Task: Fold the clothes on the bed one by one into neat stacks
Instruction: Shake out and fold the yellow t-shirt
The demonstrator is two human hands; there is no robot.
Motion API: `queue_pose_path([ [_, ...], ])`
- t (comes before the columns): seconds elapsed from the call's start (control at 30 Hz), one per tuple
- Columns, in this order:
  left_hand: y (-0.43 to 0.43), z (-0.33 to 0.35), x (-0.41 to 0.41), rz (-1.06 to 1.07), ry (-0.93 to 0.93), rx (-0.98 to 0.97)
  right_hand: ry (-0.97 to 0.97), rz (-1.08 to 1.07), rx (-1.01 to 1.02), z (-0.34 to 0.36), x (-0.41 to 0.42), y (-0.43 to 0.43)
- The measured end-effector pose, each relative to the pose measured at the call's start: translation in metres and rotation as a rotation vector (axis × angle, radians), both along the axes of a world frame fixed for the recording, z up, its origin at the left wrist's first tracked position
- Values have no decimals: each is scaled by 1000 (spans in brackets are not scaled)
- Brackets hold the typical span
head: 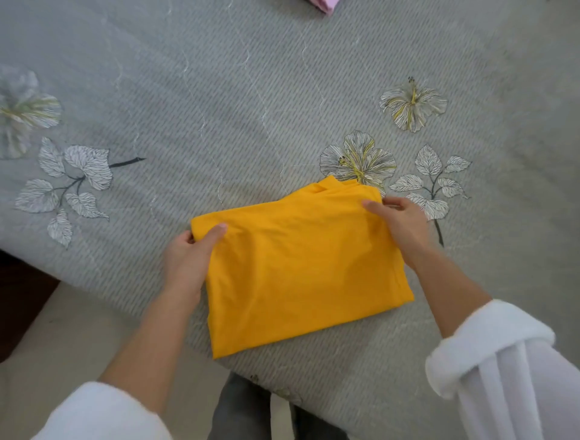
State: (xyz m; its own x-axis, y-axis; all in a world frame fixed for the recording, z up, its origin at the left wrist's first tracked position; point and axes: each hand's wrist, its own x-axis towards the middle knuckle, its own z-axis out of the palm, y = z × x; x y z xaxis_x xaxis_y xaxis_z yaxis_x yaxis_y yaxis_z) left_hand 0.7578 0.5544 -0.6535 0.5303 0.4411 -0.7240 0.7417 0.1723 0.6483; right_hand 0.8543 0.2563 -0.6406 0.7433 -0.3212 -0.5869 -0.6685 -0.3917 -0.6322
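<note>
A folded yellow garment (301, 267) lies as a rough rectangle near the front edge of the bed (219, 110), which has a grey cover printed with flowers. My left hand (188, 260) grips the garment's far left corner, thumb on top and fingers under the edge. My right hand (398, 223) pinches the far right corner, thumb on top of the cloth. Both forearms reach in from rolled white sleeves.
A bit of pink cloth (323, 3) shows at the top edge of the view. The bed's front edge runs diagonally from left to lower right, with pale floor (62, 329) and a dark piece of furniture (18, 292) at the left.
</note>
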Motion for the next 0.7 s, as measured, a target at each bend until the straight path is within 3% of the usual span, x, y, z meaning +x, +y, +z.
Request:
queue_pose_path([
  [0.13,14,-5,14,-65,43,-255,154,102,132,-1,25,24],
  [0.27,24,6,4,-139,32,-311,263,-10,229,11,14,20],
  [0.47,18,70,1,-374,-140,-214,119,-99,455,67,-49,-26],
  [0.7,-50,175,-30,-662,-357,-115,-70,-182,434,161,-167,-101],
])
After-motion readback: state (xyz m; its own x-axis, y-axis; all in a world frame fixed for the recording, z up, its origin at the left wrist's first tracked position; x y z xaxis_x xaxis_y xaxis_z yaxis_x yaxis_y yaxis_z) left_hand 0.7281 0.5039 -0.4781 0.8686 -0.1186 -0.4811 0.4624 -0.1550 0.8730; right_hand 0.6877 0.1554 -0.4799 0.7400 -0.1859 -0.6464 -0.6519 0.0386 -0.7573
